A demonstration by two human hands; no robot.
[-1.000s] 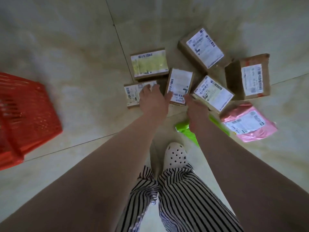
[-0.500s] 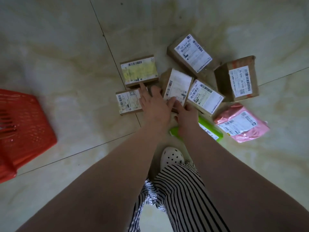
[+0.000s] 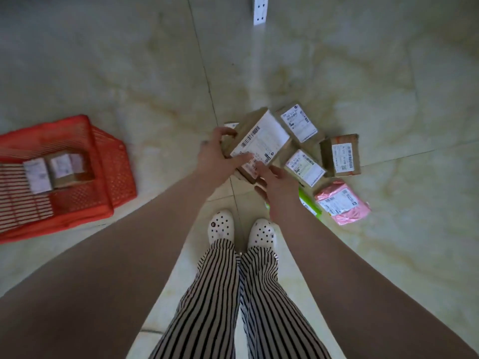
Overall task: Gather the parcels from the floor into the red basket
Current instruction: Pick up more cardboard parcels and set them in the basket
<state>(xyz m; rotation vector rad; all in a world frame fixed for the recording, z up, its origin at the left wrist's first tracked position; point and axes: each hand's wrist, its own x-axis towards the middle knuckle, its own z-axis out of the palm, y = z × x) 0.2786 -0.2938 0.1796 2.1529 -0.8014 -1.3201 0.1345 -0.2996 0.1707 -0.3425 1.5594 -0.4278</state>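
My left hand (image 3: 213, 158) grips a brown cardboard parcel with a large white label (image 3: 260, 139), lifted and tilted above the pile. The thumb lies on the label and the fingers wrap the far left side. A smaller box (image 3: 246, 174) shows just beneath it. My right hand (image 3: 278, 186) touches the lower edge of the label with fairly straight fingers, thumb spread apart. The red basket (image 3: 114, 164) stands on the floor to the left, holding two labelled parcels (image 3: 63, 168).
On the floor to the right lie three brown boxes (image 3: 299, 123) (image 3: 304, 167) (image 3: 342, 156), a pink mailer bag (image 3: 340, 203) and a green bag (image 3: 309, 204), partly hidden by my right wrist. My white clogs (image 3: 221, 226) stand below. A white perforated post (image 3: 259, 9) rises at the top.
Both hands closed in on the middle of the pile, and the labelled brown parcel has come up off the floor. The view has pulled back, showing more of the basket.
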